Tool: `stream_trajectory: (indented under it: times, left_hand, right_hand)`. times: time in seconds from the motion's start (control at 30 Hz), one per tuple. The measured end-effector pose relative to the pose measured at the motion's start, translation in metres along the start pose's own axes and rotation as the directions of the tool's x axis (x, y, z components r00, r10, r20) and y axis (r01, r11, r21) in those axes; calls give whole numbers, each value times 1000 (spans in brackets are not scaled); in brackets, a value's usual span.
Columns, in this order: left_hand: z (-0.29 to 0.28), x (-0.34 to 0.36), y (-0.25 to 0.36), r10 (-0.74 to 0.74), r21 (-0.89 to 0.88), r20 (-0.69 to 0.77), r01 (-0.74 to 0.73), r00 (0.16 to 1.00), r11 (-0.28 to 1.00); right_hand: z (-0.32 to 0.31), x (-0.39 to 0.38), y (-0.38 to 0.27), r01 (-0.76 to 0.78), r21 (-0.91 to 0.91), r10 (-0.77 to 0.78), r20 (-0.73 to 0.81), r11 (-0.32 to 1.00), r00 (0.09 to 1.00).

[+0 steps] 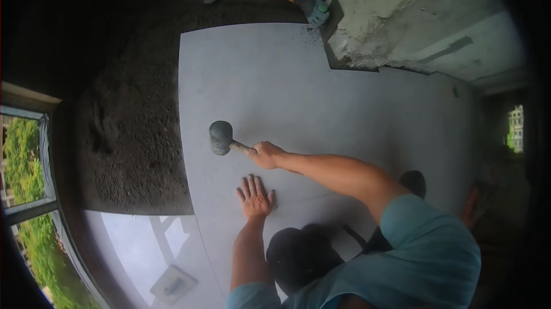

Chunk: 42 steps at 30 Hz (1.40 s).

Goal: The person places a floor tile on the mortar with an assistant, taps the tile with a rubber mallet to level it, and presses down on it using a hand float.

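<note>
My right hand (266, 155) is wrapped round the short wooden handle (244, 148) of a rubber mallet. The dark grey mallet head (220, 138) is over the large pale floor tile (252, 73), close to its left edge; whether it touches the surface I cannot tell. Nearer to me, my left hand (255, 197) lies palm down on the tile with its fingers spread. A thin joint line runs across the pale surface to the right of that hand.
Dark, rough mortar bed (135, 154) borders the tile on the left. At the far side, a co-worker's gloved hand (314, 10) holds a flat trowel (333, 20) beside a broken plaster wall (390, 10). A square float (173, 284) lies at lower left, near a window (28, 194).
</note>
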State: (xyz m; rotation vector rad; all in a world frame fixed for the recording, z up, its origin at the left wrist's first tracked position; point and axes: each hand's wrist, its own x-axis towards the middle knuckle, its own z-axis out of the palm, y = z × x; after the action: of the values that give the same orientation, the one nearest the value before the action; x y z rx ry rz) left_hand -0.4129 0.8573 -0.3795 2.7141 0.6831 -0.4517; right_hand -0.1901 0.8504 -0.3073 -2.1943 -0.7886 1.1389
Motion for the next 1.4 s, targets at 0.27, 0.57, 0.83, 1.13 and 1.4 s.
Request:
stream_trajectory:
  times: [0.27, 0.57, 0.83, 1.13, 1.4]
  left_hand:
    - [-9, 12, 31, 105, -13, 10, -105, 994, 994]
    - [-4, 11, 25, 47, 67, 10, -47, 999, 997]
    - [-10, 10, 42, 53, 75, -7, -53, 999, 996]
    - [3, 22, 35, 220, 103, 84, -228, 972, 968]
    - [11, 22, 65, 188, 98, -13, -186, 982, 978]
  right_hand:
    - [-50, -139, 160, -206, -300, 186, -96, 931, 978]
    - [-28, -188, 216, -264, -287, 247, -92, 921, 964]
    - [-26, -191, 231, -201, -299, 174, -113, 933, 978]
    - [-30, -190, 236, -168, -296, 140, -114, 940, 984]
    - [-34, -163, 212, -18, 30, 21, -121, 999, 992]
